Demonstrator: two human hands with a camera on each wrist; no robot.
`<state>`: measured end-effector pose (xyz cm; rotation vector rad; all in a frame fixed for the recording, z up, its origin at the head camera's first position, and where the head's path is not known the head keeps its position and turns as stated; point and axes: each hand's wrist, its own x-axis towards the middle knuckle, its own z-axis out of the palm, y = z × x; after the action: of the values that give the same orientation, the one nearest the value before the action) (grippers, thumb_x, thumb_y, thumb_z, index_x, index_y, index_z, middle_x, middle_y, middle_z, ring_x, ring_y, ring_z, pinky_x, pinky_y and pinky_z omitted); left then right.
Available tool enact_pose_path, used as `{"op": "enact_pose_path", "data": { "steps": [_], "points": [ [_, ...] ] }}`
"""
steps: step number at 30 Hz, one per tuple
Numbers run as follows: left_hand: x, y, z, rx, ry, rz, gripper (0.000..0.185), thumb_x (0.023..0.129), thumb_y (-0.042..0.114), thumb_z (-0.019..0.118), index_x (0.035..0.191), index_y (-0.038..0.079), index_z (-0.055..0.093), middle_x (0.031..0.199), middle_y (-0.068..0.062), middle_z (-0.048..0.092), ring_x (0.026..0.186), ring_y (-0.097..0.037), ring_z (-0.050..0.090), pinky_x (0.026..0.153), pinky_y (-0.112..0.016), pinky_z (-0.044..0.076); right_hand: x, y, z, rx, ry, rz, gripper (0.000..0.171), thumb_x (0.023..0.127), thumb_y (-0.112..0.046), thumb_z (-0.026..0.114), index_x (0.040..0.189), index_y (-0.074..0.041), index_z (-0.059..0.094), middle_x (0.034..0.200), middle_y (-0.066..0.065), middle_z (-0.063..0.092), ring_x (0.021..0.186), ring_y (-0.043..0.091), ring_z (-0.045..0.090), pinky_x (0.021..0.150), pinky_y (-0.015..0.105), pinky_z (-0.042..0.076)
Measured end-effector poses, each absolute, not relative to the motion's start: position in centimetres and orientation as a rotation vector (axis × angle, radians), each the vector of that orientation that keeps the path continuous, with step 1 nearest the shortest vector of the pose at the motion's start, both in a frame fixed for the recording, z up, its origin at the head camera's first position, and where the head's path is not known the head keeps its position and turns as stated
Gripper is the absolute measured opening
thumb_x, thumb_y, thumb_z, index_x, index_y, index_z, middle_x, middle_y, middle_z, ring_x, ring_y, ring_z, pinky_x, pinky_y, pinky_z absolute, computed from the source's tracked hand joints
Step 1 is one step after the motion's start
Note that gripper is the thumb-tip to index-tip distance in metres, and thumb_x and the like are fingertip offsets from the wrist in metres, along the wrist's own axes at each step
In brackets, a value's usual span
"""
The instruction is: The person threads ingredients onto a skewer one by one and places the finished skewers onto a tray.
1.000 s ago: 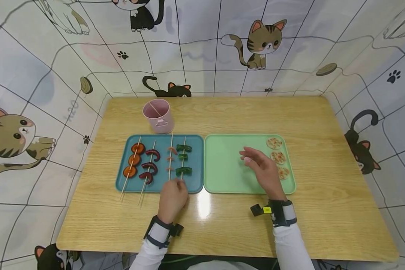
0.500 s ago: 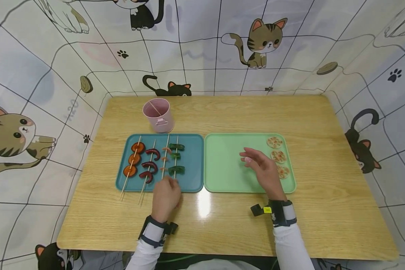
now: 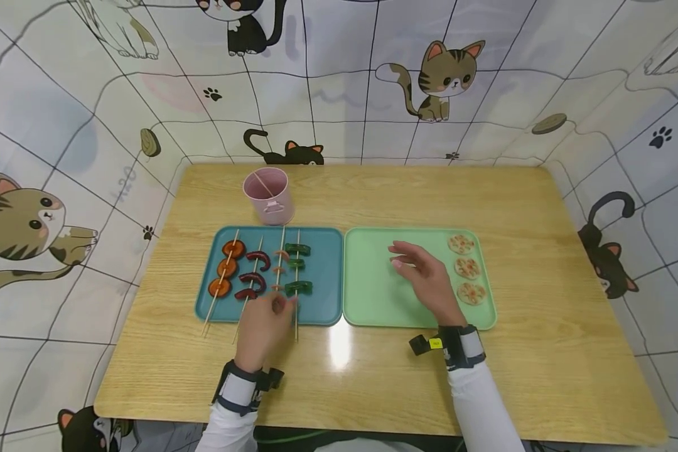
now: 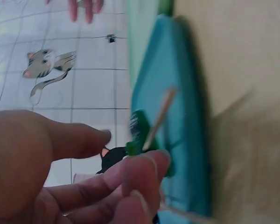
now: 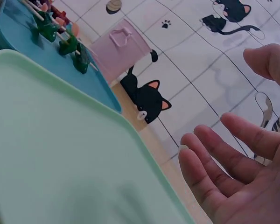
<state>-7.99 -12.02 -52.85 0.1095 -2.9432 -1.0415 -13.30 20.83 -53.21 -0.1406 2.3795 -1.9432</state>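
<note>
On the blue tray [image 3: 328, 314] lie four skewers: orange slices [image 3: 225, 269], dark red sausage pieces [image 3: 252, 275], shrimp [image 3: 279, 270] and green pepper [image 3: 297, 270]. My left hand [image 3: 282, 304] sits at the tray's near edge, its fingertips by the lower ends of the shrimp and pepper sticks. In the left wrist view the thumb and fingers [image 4: 144, 163] are apart and relaxed, and the pepper skewer [image 4: 140, 133] lies just beyond them. My right hand [image 3: 401, 257] hovers flat, fingers spread, over the bare left part of the green tray [image 3: 373, 301], holding nothing.
Three lotus root slices [image 3: 467, 267] line the green tray's right side. A pink cup [image 3: 268, 194] holding one stick stands behind the blue tray. Both trays sit mid-table on the wooden top [image 3: 542, 351]. Cat-print walls surround it.
My left hand slid left along the blue tray's near edge, taking the shrimp and pepper skewers closer to the sausage skewer. My right hand drifted slightly left, away from the lotus slices.
</note>
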Motion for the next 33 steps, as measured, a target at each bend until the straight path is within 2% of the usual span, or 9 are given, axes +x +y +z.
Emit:
{"op": "enact_pose_path", "data": {
  "steps": [5,9,13,17,24,33],
  "points": [
    [-9.8,-14.0,-51.0,0.074,-2.773,-1.246,0.027,0.097,0.031,0.072,0.104,0.006,0.07,0.084,-0.007,0.071,0.067,-0.016,0.062,0.061,-0.028,0.048,-15.5,19.2,-52.4,-0.271,2.405,-1.876,0.045,0.1,-0.026,0.068,0.144,-0.024,0.057,0.142,0.013,0.062,0.125,0.03,0.062,0.099,0.022,0.052],
    [-12.0,-15.2,-48.9,0.061,-2.672,-1.342,0.044,0.096,0.032,0.074,0.127,0.004,0.06,0.109,-0.013,0.07,0.089,-0.026,0.069,0.071,-0.026,0.053,-17.4,17.7,-51.8,-0.329,2.407,-1.842,0.048,0.099,-0.026,0.07,0.145,-0.024,0.056,0.141,0.011,0.063,0.124,0.028,0.063,0.102,0.036,0.053],
    [-14.7,-16.1,-47.7,0.044,-2.628,-1.403,0.064,0.094,0.032,0.075,0.145,0.005,0.046,0.133,-0.018,0.06,0.113,-0.034,0.062,0.084,-0.035,0.053,-19.4,15.8,-50.8,-0.347,2.415,-1.797,0.05,0.098,-0.03,0.072,0.145,-0.024,0.056,0.138,0.006,0.065,0.121,0.024,0.065,0.103,0.046,0.052],
    [-17.6,-16.7,-47.4,0.064,-2.619,-1.448,0.079,0.091,0.033,0.078,0.153,0.006,0.036,0.149,-0.02,0.049,0.132,-0.038,0.05,0.097,-0.05,0.049,-21.6,13.4,-49.6,-0.375,2.423,-1.762,0.051,0.097,-0.035,0.072,0.144,-0.023,0.056,0.137,0.005,0.066,0.119,0.021,0.065,0.103,0.044,0.052],
    [-21.8,-16.7,-47.5,0.151,-2.646,-1.493,0.094,0.088,0.031,0.08,0.159,0.004,0.023,0.16,-0.023,0.033,0.149,-0.038,0.033,0.116,-0.058,0.037,-25.5,9.3,-47.7,-0.446,2.451,-1.687,0.052,0.097,-0.037,0.071,0.144,-0.02,0.057,0.137,0.008,0.065,0.116,0.02,0.066,0.1,0.039,0.054],
    [-25.9,-17.2,-49.6,0.19,-2.645,-1.449,0.109,0.081,0.03,0.088,0.16,0.001,0.019,0.163,-0.025,0.028,0.151,-0.038,0.031,0.122,-0.056,0.03,-29.7,4.5,-46.5,-0.55,2.556,-1.508,0.045,0.1,-0.031,0.068,0.14,-0.014,0.059,0.133,0.006,0.067,0.114,0.02,0.066,0.093,0.036,0.056]
  ]
}}
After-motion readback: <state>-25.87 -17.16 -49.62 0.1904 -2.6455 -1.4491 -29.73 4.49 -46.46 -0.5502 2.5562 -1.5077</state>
